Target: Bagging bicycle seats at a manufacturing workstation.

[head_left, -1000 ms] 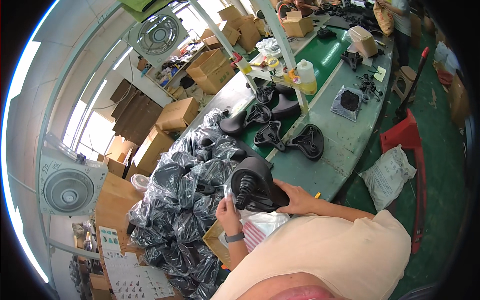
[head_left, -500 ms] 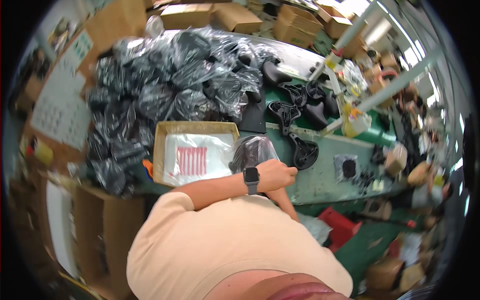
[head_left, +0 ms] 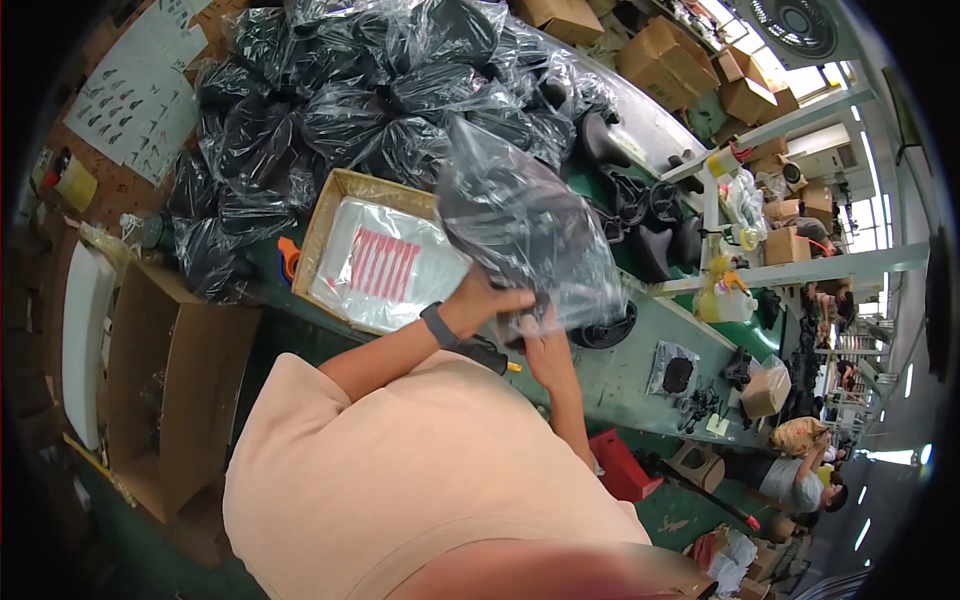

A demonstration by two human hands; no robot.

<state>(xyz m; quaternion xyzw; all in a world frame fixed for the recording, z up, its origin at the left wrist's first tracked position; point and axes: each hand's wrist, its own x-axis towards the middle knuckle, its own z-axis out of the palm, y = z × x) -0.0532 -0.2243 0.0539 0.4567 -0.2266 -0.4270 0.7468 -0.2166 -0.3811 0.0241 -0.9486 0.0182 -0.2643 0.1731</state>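
Observation:
A black bicycle saddle in a clear plastic bag is raised over the bench in front of me. My left hand is closed round its near, narrow end, thumb pointing right. Just to the right, my right hand is closed on the same end from below, with its fingers partly hidden by the bag. Left of the saddle, a shallow cardboard box holds a stack of flat clear bags with red print. An unbagged saddle lies upside down on the bench, partly behind the bag.
A large heap of bagged saddles fills the bench's far left. Several bare saddles lie to the right, near a pale metal frame. A small bagged black part rests on the green bench. A person is at the far right.
The bagged saddle has come up off the bench, its wide end now pointing away. My left hand has moved back left, and both hands now show on its narrow end. The view has turned.

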